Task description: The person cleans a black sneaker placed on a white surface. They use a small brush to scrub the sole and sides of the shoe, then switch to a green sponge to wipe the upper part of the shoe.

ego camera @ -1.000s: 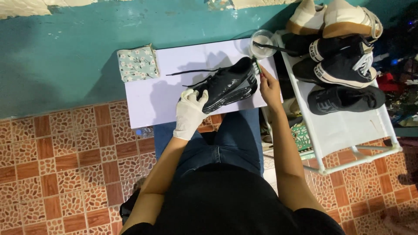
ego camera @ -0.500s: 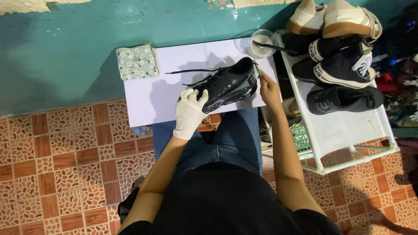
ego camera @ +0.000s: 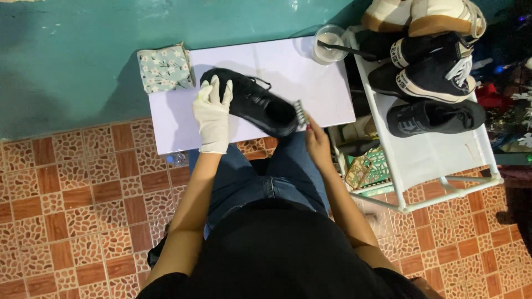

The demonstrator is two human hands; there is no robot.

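1. The tiled floor (ego camera: 72, 182) of brown and patterned squares fills the lower frame, from eight o'clock round to four o'clock.
2. A teal wall (ego camera: 72, 61) runs across the top, at eleven o'clock.
3. A white rack (ego camera: 438, 158) stands at three o'clock, carrying dark sneakers (ego camera: 432, 75) with white soles, one black shoe below them and a tan pair at the top.
4. A white table (ego camera: 310, 83) sits just above centre, over the person's knees in blue jeans.
5. A black shoe (ego camera: 260, 102) lies tilted on the table, one end toward ten o'clock, the other toward four o'clock.
6. The left hand (ego camera: 212, 113), in a white glove, rests on the shoe's ten o'clock end with fingers spread flat, pressing rather than clenched.
7. The right hand (ego camera: 317, 138), bare, grips a small brush (ego camera: 300, 113) whose bristles touch the shoe's four o'clock end.
8. A flowered cloth (ego camera: 164, 67) lies folded at the table's ten o'clock corner.
9. A clear cup (ego camera: 328, 44) of white liquid stands at one o'clock, a dark stick resting in it.
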